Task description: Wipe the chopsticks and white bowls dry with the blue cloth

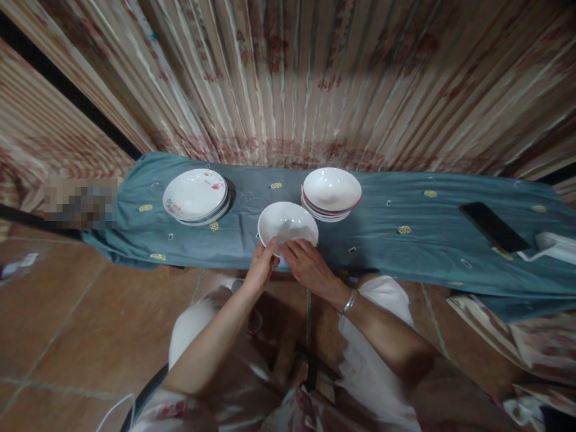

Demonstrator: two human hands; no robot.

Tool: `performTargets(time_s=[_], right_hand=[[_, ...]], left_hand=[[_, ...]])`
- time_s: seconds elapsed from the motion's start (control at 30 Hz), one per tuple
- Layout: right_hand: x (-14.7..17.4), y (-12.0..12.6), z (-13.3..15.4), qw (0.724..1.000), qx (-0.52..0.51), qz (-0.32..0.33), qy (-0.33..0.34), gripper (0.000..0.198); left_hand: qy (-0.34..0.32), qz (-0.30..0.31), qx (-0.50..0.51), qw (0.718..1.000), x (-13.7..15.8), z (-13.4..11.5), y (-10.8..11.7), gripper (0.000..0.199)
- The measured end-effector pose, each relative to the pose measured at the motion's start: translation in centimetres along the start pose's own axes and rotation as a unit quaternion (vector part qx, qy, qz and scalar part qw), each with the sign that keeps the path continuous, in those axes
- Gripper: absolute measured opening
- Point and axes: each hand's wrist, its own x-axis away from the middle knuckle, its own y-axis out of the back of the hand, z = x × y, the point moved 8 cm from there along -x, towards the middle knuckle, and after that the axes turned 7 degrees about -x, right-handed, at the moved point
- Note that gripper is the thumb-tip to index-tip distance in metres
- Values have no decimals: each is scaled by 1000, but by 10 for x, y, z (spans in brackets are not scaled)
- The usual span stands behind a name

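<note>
A plain white bowl point(288, 221) is tilted a little toward me at the near edge of the cloth-covered table. My left hand point(263, 264) grips its near left rim, thumb on the inside and fingers underneath. My right hand point(308, 263) is closed at the near right rim, its fingers bent over the edge; its fingertips are partly hidden. Just behind and to the right stands a stack of white bowls point(332, 189), one with a red rim. Off to the left is a stack of white plates point(195, 193) with flower decoration.
A teal tablecloth point(378, 252) with yellow pineapple prints covers the long narrow table. Toward its right end lie a black phone point(492, 227) and a white object point(555, 246) that I cannot make out. A pleated curtain point(288, 78) hangs behind. My knees are under the near edge.
</note>
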Motion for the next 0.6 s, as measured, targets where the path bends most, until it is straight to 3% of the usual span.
performTargets(time_s=[0.23, 0.6], right_hand=[[7, 0, 3, 999, -4, -10, 50, 25], [17, -4, 1, 997, -11, -1, 73, 21]], left_hand=[[29, -8, 53, 998, 3, 0, 20, 62], [30, 10, 5, 999, -1, 2, 38, 75]])
